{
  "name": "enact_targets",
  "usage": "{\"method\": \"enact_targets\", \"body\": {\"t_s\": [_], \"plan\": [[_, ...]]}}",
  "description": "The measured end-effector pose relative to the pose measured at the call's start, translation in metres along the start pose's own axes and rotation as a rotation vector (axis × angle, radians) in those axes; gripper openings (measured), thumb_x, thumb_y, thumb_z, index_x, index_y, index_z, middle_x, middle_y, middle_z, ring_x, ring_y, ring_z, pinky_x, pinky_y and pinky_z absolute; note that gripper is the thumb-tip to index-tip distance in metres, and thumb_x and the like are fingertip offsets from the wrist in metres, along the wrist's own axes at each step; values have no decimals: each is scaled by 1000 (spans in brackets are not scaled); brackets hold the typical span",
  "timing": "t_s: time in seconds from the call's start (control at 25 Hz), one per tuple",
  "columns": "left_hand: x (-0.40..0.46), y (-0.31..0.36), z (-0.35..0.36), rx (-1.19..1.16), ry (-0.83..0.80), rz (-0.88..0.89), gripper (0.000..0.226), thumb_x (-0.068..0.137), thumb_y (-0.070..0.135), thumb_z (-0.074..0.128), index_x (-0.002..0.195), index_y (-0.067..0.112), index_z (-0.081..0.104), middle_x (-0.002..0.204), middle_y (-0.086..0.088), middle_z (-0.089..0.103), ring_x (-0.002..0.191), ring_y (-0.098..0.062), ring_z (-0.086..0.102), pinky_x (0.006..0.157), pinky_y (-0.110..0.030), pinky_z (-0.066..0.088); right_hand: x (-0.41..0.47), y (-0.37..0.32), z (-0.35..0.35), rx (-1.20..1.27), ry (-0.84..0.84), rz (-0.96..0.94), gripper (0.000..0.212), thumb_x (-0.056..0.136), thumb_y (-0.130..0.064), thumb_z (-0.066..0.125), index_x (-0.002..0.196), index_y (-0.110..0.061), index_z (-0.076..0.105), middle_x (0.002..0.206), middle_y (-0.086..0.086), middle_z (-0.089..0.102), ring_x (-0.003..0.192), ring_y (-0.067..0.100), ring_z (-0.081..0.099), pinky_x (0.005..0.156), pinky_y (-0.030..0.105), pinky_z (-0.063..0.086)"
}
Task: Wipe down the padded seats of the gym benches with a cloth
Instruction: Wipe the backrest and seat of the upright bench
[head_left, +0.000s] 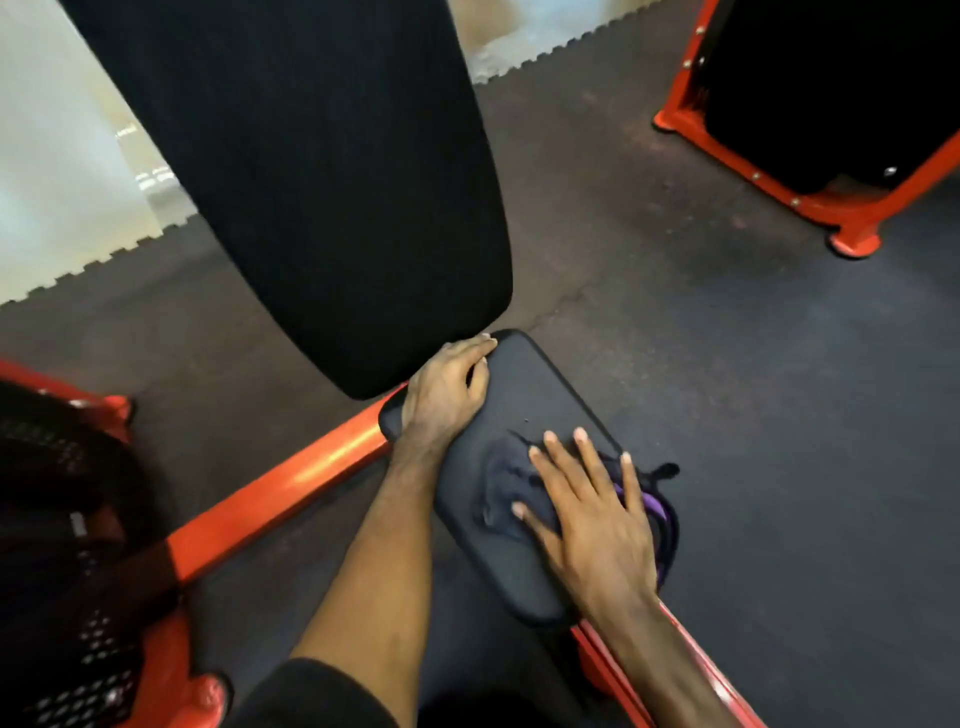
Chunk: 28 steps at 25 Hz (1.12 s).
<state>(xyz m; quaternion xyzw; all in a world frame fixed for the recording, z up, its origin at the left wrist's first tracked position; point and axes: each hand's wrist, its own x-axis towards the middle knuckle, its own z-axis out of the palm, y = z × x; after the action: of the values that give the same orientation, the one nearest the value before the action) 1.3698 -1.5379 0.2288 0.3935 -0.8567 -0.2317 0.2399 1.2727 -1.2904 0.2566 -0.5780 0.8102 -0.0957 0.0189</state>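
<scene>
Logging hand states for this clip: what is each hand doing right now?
Left hand: open, resting on the seat pad, holding nothing.
Right hand: open, fingers flat, pressing the cloth.

Cloth (511, 486) on seat pad (524, 395), backrest (322, 182) just behind.
</scene>
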Motion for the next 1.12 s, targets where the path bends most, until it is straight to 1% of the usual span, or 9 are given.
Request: {"method": "enact_targets", "body": {"t_s": [0.12, 0.2, 0.28, 0.4, 0.56, 0.68, 0.88, 1.04, 1.12], "plan": [[1, 0, 2, -17, 8, -41, 38, 101, 16, 60, 134, 23, 75, 140, 7, 71, 130, -12, 62, 110, -29, 48, 61, -3, 5, -35, -129, 96, 67, 104, -65, 27, 156, -28, 49, 169, -6, 39, 163, 22, 22, 128, 64, 18], [-4, 2, 3, -73, 50, -125, 36, 100, 16, 60, 133, 22, 76, 138, 5, 73, 129, -14, 64, 110, -34, 51, 58, 3, 5, -25, -118, 84, 69, 103, -65, 24, 155, -27, 50, 168, -6, 40, 163, 20, 22, 128, 62, 20], [-21, 5, 4, -54, 82, -172, 37, 102, 20, 59, 136, 20, 74, 142, 1, 70, 135, -17, 62, 116, -39, 47, 20, 11, -3, -6, -52, 55, 68, 102, -64, 29, 153, -25, 54, 165, -6, 46, 160, 19, 28, 127, 59, 26], [-62, 2, 6, 172, 80, -172, 47, 107, 36, 47, 150, 25, 62, 159, 6, 56, 150, -16, 48, 126, -47, 33, -16, 21, -11, 31, -47, 48, 63, 104, -63, 38, 153, -26, 54, 164, -8, 46, 160, 17, 28, 127, 57, 28], [-69, -4, 4, 203, 137, -213, 49, 106, 37, 45, 151, 27, 60, 160, 9, 54, 150, -13, 47, 126, -46, 29, 58, 13, 0, 21, -81, 125, 59, 108, -58, 40, 157, -26, 47, 171, -4, 35, 163, 21, 21, 127, 60, 25], [-72, -5, 5, 173, 181, -261, 46, 105, 33, 47, 148, 29, 63, 157, 10, 57, 149, -12, 48, 126, -50, 26, 74, 13, 1, 58, -60, 167, 54, 107, -57, 47, 151, -27, 52, 168, -1, 37, 158, 26, 31, 123, 57, 33], [-73, -5, 6, 98, 237, -292, 44, 102, 31, 50, 143, 27, 67, 153, 11, 61, 146, -10, 50, 126, -51, 26, -19, 18, -18, 87, 55, 162, 59, 102, -59, 49, 146, -21, 60, 148, 1, 54, 147, 28, 45, 113, 53, 44], [-70, -9, 9, 84, 282, -295, 43, 101, 27, 53, 140, 28, 70, 150, 12, 64, 144, -10, 52, 124, -50, 29, 43, 14, 0, 1, 33, 233, 60, 106, -55, 47, 157, -22, 47, 162, 5, 47, 145, 32, 48, 113, 54, 46], [-69, -9, 9, 86, 281, -297, 43, 100, 26, 53, 139, 28, 70, 149, 12, 64, 143, -11, 53, 124, -52, 29, 83, 6, 5, 43, -20, 326, 60, 107, -58, 47, 156, -23, 45, 157, 5, 50, 136, 34, 54, 106, 52, 51]]}}
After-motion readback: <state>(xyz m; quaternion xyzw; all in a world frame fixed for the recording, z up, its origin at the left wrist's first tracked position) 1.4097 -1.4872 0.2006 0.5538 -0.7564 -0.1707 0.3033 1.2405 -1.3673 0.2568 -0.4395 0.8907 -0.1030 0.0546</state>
